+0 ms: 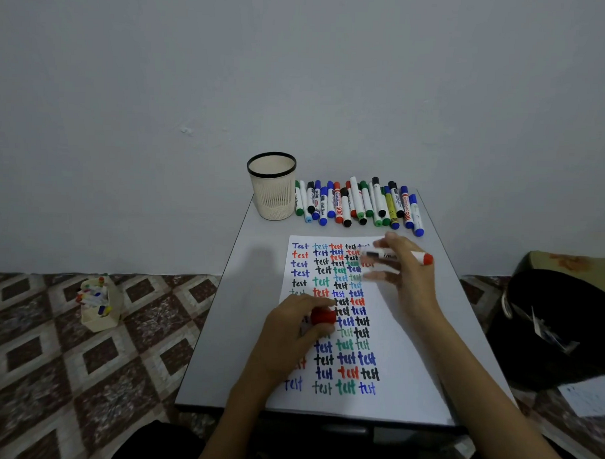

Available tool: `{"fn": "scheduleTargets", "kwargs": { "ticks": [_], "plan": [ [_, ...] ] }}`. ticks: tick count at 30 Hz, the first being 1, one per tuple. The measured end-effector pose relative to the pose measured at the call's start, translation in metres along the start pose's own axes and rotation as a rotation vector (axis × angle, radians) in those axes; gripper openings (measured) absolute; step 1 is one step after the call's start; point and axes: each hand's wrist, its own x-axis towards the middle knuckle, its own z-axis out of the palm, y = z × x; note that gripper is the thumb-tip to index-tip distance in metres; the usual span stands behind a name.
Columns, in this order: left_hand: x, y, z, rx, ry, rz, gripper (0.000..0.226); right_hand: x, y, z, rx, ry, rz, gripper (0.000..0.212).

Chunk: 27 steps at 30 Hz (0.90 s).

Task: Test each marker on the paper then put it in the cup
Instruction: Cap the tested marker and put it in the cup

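A white paper (393,335) covered with coloured "test" words lies on the small grey table (242,330). My right hand (409,277) hovers over the paper's upper right and holds a white marker with a red end (396,256), lying sideways with its tip toward the left. Its fingers are blurred. My left hand (290,328) rests on the paper's left side, closed on the red cap (323,316). A cream mesh cup (271,190) with a black rim stands at the table's back left. Beside it lies a row of several capped markers (360,204).
A small cream box (101,304) holding markers sits on the patterned floor at the left. At the right, a dark bag (558,327) and a white sheet (586,397) lie on the floor. A plain wall stands right behind the table.
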Motion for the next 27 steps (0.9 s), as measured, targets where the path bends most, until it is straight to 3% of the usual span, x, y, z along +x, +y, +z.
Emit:
{"fn": "scheduleTargets", "kwargs": {
  "ticks": [9,19,24,27],
  "plan": [
    [-0.004,0.010,-0.006,-0.090,0.140,0.010,0.025,-0.042,0.005,0.000,0.259,0.039,0.095,0.029],
    [-0.005,0.013,-0.008,-0.113,0.123,0.037,0.023,-0.052,0.012,0.009,0.192,-0.112,0.159,0.030],
    [-0.005,0.009,-0.010,-0.254,0.179,-0.072,0.025,-0.052,0.006,0.004,0.194,-0.286,0.297,0.016],
    [-0.006,0.010,-0.014,-0.464,0.200,-0.207,0.028,-0.052,0.004,0.000,0.079,-0.335,0.265,0.013]
  ]
}}
